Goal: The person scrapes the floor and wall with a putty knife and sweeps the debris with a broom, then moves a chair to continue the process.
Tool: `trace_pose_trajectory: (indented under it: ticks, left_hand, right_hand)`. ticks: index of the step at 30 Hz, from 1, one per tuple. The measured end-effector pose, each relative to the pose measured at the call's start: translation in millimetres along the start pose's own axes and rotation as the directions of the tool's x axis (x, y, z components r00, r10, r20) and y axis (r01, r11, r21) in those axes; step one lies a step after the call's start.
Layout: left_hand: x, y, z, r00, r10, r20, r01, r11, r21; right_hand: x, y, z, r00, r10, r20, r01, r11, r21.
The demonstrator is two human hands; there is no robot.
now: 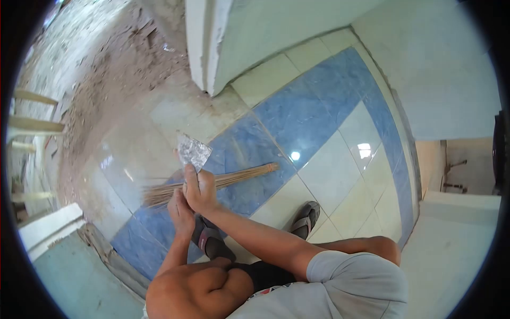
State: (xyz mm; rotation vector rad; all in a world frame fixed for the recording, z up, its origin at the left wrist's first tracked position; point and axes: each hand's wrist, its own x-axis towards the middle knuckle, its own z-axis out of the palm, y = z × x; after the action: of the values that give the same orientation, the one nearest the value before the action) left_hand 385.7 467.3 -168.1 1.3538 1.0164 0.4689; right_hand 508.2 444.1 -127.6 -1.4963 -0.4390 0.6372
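The right hand point(201, 192) grips a flat, silver-grey, roughly square piece with a mottled, shiny face point(194, 153) by its lower edge, its fingers closed and the thumb laid up against the piece. Most of that piece juts out beyond the fingers, away from the body. The left hand point(181, 212) is close against the right one, its fingers pointing up beside it; whether they pinch anything cannot be told.

Below the hands, a long bundle of thin tan sticks point(247, 174) lies across the blue and cream tiled floor point(332, 159), its splayed end on the left and its bound end on the right. The hands cover part of its middle; contact cannot be judged.

Past the silver piece, the pale tiles run out to a strip of brown, crumbly dirt point(119, 69), and the white upright edge of a wall point(204, 48) comes down to the floor. The bare knees and two grey sandals bound the near side. The broadest open tiling stretches right of the bundle, up to the pale walls.
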Motion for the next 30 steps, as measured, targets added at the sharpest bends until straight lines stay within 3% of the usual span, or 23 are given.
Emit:
trace_pose_trajectory:
  ticks: [1, 3, 5, 6, 7, 8, 10, 12, 14, 15, 17, 18, 19, 20, 21, 22, 24, 25, 27, 28, 29, 30]
  left_hand:
    - [2.5, 10.3, 1.9, 0.993, 0.113, -0.017, -0.109, 0.982, 0.155]
    - [6.9, 5.1, 7.5, 0.980, 0.199, -0.021, -0.187, 0.947, 0.262]
    - [3.6, -2.3, 11.8, 0.962, 0.270, -0.034, -0.239, 0.900, 0.365]
    - [1.0, -0.5, 16.5, 0.975, 0.210, -0.071, -0.196, 0.965, 0.174]
    - [-0.3, 0.9, 20.5, 0.985, 0.144, -0.098, -0.148, 0.989, -0.027]
    - [-1.0, 1.2, 22.6, 0.985, 0.142, -0.099, -0.145, 0.989, -0.024]
    - [-3.1, -0.3, 26.9, 0.960, 0.236, -0.148, -0.232, 0.972, 0.045]
    - [2.8, -10.8, 18.3, 0.948, 0.311, -0.063, -0.278, 0.910, 0.308]
    - [7.7, -20.7, 16.6, 0.903, 0.426, 0.058, -0.391, 0.757, 0.524]
    - [13.4, -30.4, 18.6, 0.849, 0.526, 0.055, -0.482, 0.726, 0.490]
    - [10.7, -24.8, 14.2, 0.959, 0.215, 0.185, -0.241, 0.961, 0.137]
    - [10.1, -23.3, 1.4, 0.938, -0.024, 0.345, -0.005, 0.997, 0.082]
    - [9.7, -24.6, -11.5, 0.840, -0.260, 0.477, 0.237, 0.965, 0.109]
    - [6.5, -33.3, -17.1, 0.966, 0.029, 0.258, -0.101, 0.957, 0.270]
    - [4.7, -38.7, -22.2, 0.927, 0.364, 0.094, -0.361, 0.793, 0.491]
    - [3.9, -30.6, -36.4, 0.952, 0.278, -0.125, -0.200, 0.878, 0.434]
    - [4.6, -43.9, -82.2, 0.870, 0.393, -0.296, -0.193, 0.826, 0.529]
    - [4.3, -57.9, -107.6, 0.822, 0.416, -0.389, -0.118, 0.793, 0.598]
    - [-2.6, -99.8, -159.9, 0.739, 0.423, -0.524, 0.079, 0.719, 0.691]
    - [-5.9, -116.5, -180.1, 0.708, 0.414, -0.572, 0.186, 0.673, 0.716]
    - [-9.9, -124.1, -189.6, 0.711, 0.405, -0.575, 0.185, 0.681, 0.709]
    - [-15.5, -127.7, -195.3, 0.681, 0.397, -0.615, 0.321, 0.593, 0.738]
  right_hand:
    - [0.0, 6.0, 1.9, 1.000, -0.007, -0.025, 0.008, 1.000, 0.014]
    - [-2.1, 16.1, -2.2, 0.997, -0.012, -0.070, 0.013, 1.000, 0.006]
    - [-11.5, 23.1, -6.3, 0.998, -0.045, 0.051, 0.052, 0.988, -0.145]
    - [-15.3, 20.3, -6.1, 0.995, -0.050, 0.091, 0.067, 0.979, -0.191]
    - [-19.0, 6.6, -1.2, 0.996, -0.080, 0.048, 0.084, 0.992, -0.091]
    - [-21.1, -2.8, 1.1, 0.994, -0.106, 0.003, 0.106, 0.994, 0.007]
    - [-19.0, 9.3, -4.4, 0.987, -0.161, 0.017, 0.162, 0.986, -0.039]
    - [-20.9, 19.3, 0.6, 0.963, -0.255, 0.086, 0.264, 0.959, -0.103]
    - [-10.1, 13.1, -10.5, 0.979, 0.010, 0.203, 0.031, 0.980, -0.197]
    - [0.0, 15.4, -13.7, 0.968, -0.161, 0.191, 0.205, 0.950, -0.237]
    - [15.9, 18.4, -19.1, 0.915, -0.359, 0.185, 0.399, 0.874, -0.275]
    - [21.1, 16.9, -21.9, 0.900, -0.391, 0.191, 0.432, 0.859, -0.277]
    - [27.2, 15.9, -29.1, 0.897, -0.381, 0.224, 0.431, 0.865, -0.257]
    - [34.7, 14.2, -38.2, 0.915, -0.243, 0.322, 0.380, 0.789, -0.483]
    - [42.1, 13.5, -45.7, 0.921, -0.091, 0.378, 0.344, 0.644, -0.683]
    - [47.4, 13.9, -51.9, 0.915, -0.082, 0.396, 0.352, 0.643, -0.680]
    - [55.9, 18.9, -61.3, 0.893, 0.192, 0.407, 0.332, 0.328, -0.884]
    - [59.8, 24.4, -62.7, 0.890, 0.199, 0.409, 0.335, 0.321, -0.886]
    - [64.1, 34.9, -63.9, 0.861, 0.415, 0.294, 0.265, 0.128, -0.956]
    - [63.6, 35.0, -62.1, 0.861, 0.419, 0.289, 0.266, 0.115, -0.957]
    - [61.7, 34.9, -59.6, 0.861, 0.400, 0.313, 0.283, 0.134, -0.950]
    - [61.6, 35.1, -56.7, 0.861, 0.382, 0.337, 0.301, 0.153, -0.941]
